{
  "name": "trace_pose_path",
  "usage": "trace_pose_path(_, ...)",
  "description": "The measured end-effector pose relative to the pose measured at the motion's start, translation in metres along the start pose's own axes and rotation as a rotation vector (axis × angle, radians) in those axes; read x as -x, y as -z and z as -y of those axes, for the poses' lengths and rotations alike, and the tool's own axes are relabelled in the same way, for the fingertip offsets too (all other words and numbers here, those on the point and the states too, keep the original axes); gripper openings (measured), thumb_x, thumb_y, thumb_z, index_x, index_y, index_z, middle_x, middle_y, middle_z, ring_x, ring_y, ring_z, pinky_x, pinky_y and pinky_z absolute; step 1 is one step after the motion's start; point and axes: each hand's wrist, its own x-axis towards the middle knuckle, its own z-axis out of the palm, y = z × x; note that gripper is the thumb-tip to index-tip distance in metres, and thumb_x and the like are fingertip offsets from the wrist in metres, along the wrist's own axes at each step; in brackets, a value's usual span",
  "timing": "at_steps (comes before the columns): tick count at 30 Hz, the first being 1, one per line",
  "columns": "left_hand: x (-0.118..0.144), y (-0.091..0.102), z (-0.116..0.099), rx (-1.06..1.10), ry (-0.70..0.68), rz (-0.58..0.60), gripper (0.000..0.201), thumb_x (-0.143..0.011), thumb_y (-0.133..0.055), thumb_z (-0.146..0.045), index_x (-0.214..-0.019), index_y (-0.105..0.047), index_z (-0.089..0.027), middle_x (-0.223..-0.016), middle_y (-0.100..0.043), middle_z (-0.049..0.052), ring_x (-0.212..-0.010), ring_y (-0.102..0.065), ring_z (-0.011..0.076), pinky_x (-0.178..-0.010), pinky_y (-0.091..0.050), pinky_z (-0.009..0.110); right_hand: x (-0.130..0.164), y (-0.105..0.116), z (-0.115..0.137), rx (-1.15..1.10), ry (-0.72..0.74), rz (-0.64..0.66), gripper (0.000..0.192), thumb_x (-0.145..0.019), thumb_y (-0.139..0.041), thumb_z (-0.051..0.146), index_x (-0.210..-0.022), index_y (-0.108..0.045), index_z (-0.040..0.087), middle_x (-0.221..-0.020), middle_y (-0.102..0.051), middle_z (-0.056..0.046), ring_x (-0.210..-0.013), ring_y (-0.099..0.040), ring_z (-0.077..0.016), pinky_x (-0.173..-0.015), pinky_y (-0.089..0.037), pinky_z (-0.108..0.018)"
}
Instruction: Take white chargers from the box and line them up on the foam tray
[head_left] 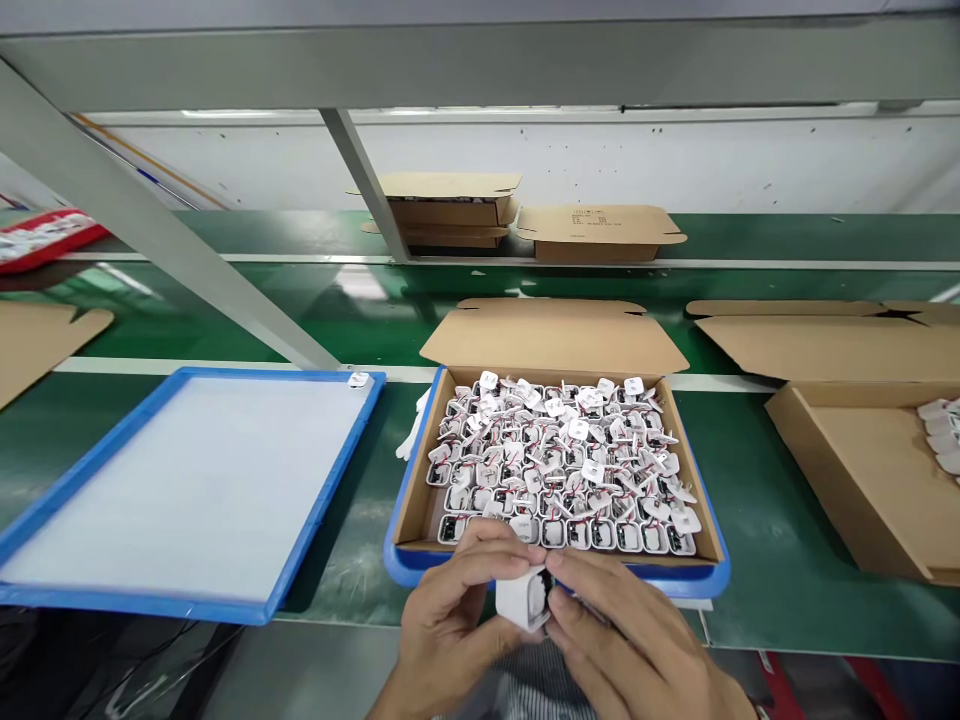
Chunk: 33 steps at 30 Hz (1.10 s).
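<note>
A small white plastic charger housing (521, 598) sits between my two hands just in front of the table's near edge. My left hand (450, 620) grips its left side with thumb and fingers. My right hand (630, 640) pinches its right side, where a dark opening shows. Right behind my hands stands an open cardboard box (415, 500) packed with several identical white housings (559, 460) with red wires, resting on a blue tray (712, 580).
A blue-rimmed tray with a white sheet (187, 490) lies at left, one white part (358, 380) at its far corner. Another open cardboard box (862, 470) sits at right. Flat boxes (600, 232) rest on the far green belt. A grey metal strut (150, 230) slants across.
</note>
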Motion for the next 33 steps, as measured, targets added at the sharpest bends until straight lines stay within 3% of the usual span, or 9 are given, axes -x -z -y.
trace_pose_path(7, 0.001, -0.005, 0.008, 0.129, 0.083, -0.103, 0.04, -0.078, -0.093, -0.02, -0.114, -0.078, -0.026, -0.106, -0.081, 0.007, -0.101, -0.065, 0.0186, -0.089, -0.06, 0.028, -0.005, -0.004, -0.002, -0.032, -0.022, 0.009, 0.028, -0.103, -0.054, 0.011, -0.124, -0.073, 0.014, -0.131, -0.075, -0.012, -0.13, -0.068, -0.0226, -0.104, -0.064, -0.031)
trace_pose_path(12, 0.0, -0.005, 0.004, 0.127, 0.098, -0.114, 0.039, -0.078, -0.093, -0.023, -0.113, -0.079, -0.028, -0.104, -0.082, 0.009, -0.101, -0.068, 0.022, -0.085, -0.063, 0.034, -0.001, -0.006, -0.003, 0.002, -0.014, 0.076, 0.031, -0.102, -0.052, 0.009, -0.127, -0.071, 0.014, -0.136, -0.073, -0.012, -0.13, -0.068, -0.0241, -0.102, -0.065, -0.032)
trace_pose_path(16, -0.001, -0.003, 0.005, 0.133, 0.131, -0.14, 0.039, -0.076, -0.094, -0.025, -0.112, -0.081, -0.028, -0.102, -0.081, 0.009, -0.1, -0.069, 0.0225, -0.086, -0.062, 0.033, 0.0, -0.005, -0.005, -0.022, -0.024, 0.163, 0.041, -0.1, -0.053, 0.007, -0.139, -0.063, 0.013, -0.148, -0.064, -0.014, -0.139, -0.061, -0.0278, -0.109, -0.061, -0.039)
trace_pose_path(20, 0.002, 0.001, 0.007, 0.227, 0.241, -0.174, 0.039, -0.079, -0.092, -0.037, -0.116, -0.081, -0.028, -0.108, -0.078, 0.009, -0.102, -0.07, 0.0213, -0.087, -0.06, 0.028, 0.004, -0.002, -0.017, -0.221, -0.161, 0.242, 0.058, -0.101, -0.061, 0.023, -0.156, -0.045, 0.026, -0.154, -0.06, -0.01, -0.137, -0.063, -0.0257, -0.099, -0.066, -0.031)
trace_pose_path(24, 0.001, 0.0, 0.004, 0.275, 0.26, -0.119, 0.034, -0.088, -0.083, -0.038, -0.12, -0.079, -0.026, -0.115, -0.069, 0.01, -0.099, -0.068, 0.0188, -0.084, -0.059, 0.025, 0.009, -0.001, -0.026, -0.383, -0.035, 0.098, 0.052, -0.099, -0.058, 0.007, -0.147, -0.054, 0.026, -0.14, -0.066, -0.012, -0.129, -0.067, -0.0215, -0.097, -0.066, -0.032)
trace_pose_path(28, -0.001, -0.005, 0.001, 0.21, 0.256, -0.054, 0.026, -0.098, -0.073, -0.026, -0.124, -0.077, -0.029, -0.117, -0.068, 0.011, -0.107, -0.066, 0.0204, -0.091, -0.057, 0.028, 0.006, 0.0, -0.023, -0.178, 0.055, 0.045, 0.047, -0.093, -0.066, 0.005, -0.136, -0.063, 0.024, -0.128, -0.067, -0.014, -0.125, -0.067, -0.024, -0.093, -0.067, -0.037)
trace_pose_path(31, 0.002, -0.007, 0.002, 0.161, 0.248, -0.008, 0.032, -0.095, -0.076, -0.024, -0.127, -0.075, -0.029, -0.124, -0.065, 0.013, -0.114, -0.064, 0.0244, -0.094, -0.057, 0.032, 0.002, -0.001, -0.02, -0.107, 0.15, -0.014, 0.04, -0.09, -0.066, 0.002, -0.126, -0.067, 0.02, -0.116, -0.07, -0.012, -0.117, -0.069, -0.0242, -0.096, -0.065, -0.041)
trace_pose_path(33, 0.004, -0.008, 0.004, 0.139, 0.251, -0.014, 0.037, -0.09, -0.081, -0.023, -0.126, -0.074, -0.029, -0.122, -0.062, 0.011, -0.109, -0.064, 0.0235, -0.09, -0.057, 0.031, -0.001, -0.004, -0.02, -0.139, 0.131, -0.051, 0.034, -0.09, -0.066, 0.002, -0.12, -0.068, 0.018, -0.11, -0.072, -0.011, -0.111, -0.07, -0.023, -0.092, -0.066, -0.038)
